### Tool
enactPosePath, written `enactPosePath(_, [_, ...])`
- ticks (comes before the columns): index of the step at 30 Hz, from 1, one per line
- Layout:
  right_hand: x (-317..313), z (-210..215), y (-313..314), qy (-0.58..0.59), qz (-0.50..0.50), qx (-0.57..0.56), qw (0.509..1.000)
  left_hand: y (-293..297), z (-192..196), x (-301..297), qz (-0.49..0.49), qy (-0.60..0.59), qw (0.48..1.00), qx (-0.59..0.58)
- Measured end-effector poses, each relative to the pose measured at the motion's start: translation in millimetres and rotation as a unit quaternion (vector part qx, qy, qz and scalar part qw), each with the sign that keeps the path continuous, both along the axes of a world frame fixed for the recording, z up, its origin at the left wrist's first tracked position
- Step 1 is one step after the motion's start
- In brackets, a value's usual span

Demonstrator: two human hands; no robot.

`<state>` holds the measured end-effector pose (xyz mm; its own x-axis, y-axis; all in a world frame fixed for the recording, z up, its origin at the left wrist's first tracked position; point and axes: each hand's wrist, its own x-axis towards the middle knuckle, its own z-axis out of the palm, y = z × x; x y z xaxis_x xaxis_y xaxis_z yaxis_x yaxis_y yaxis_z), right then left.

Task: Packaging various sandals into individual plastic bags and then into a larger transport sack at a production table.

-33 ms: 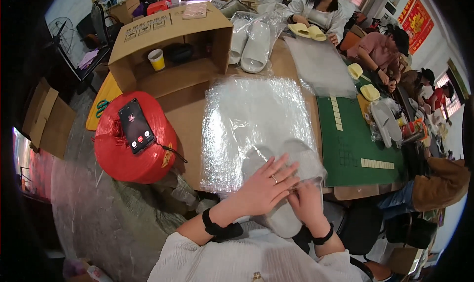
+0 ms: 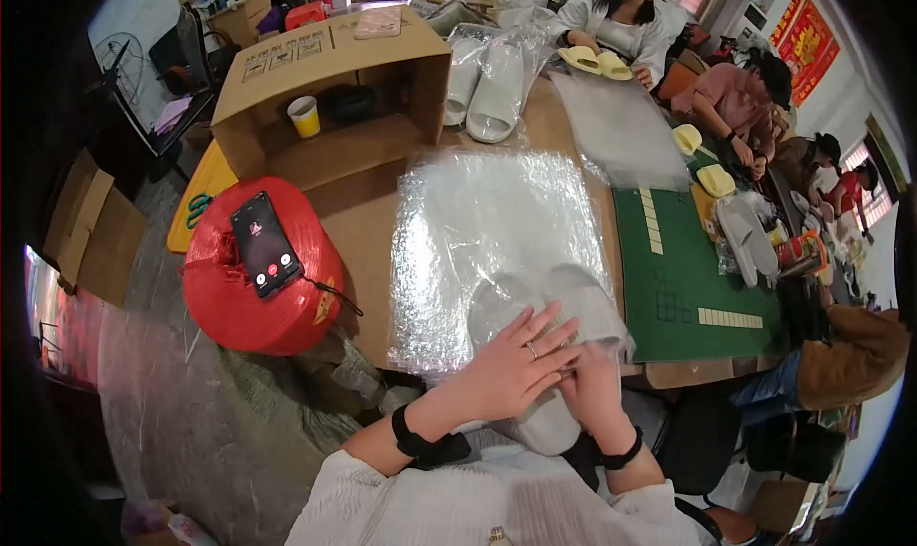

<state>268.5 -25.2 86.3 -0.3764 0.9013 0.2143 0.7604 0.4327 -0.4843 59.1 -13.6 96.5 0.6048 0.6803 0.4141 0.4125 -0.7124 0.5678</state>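
Observation:
A pair of white slippers (image 2: pixel 573 302) lies side by side on a clear plastic sheet (image 2: pixel 487 231) at the near edge of the table, their heels over the edge toward me. My left hand (image 2: pixel 511 369) rests flat on the slippers with its fingers spread and a ring on one finger. My right hand (image 2: pixel 594 398) sits just beside and partly under it, curled around the heel end of the slippers. Both wrists wear black bands.
A red spool of twine (image 2: pixel 258 302) with a black phone (image 2: pixel 266 245) on it stands at the left. An open cardboard box (image 2: pixel 325 87) holds a yellow cup (image 2: pixel 305 116). More bagged white slippers (image 2: pixel 492 83) lie beyond. Other people sit at the right by a green mat (image 2: pixel 678 278).

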Motion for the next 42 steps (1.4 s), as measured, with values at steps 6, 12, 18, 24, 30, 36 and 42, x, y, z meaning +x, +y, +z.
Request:
enactPosePath(6, [-45,-20,55,0.024,-0.026,0.032,0.999,-5,10,-12,-0.022,-0.038,0.999,0.005])
enactPosePath(12, [-60,-19,78,0.126,-0.083,0.101,0.983,-5,8,-39,-0.019,-0.048,0.998,-0.039])
enactPosePath(18, [-59,-33,73,0.083,-0.109,0.123,0.983,-1,-7,-33,0.036,-0.075,0.996,-0.036])
enactPosePath(24, [-67,-10,66,0.047,-0.056,0.14,0.987,1,-13,-19,-0.059,-0.14,0.986,-0.068])
enactPosePath(30, [-71,-34,92,0.034,-0.136,0.177,0.974,1,-7,-28,-0.132,-0.157,0.974,-0.092])
enactPosePath(36, [-98,-27,99,0.025,-0.089,0.155,0.984,-1,-3,-44,-0.101,-0.216,0.956,-0.171])
enactPosePath(42, [-87,-40,98,-0.005,-0.057,0.152,0.987,4,-6,-57,-0.049,-0.207,0.969,-0.125])
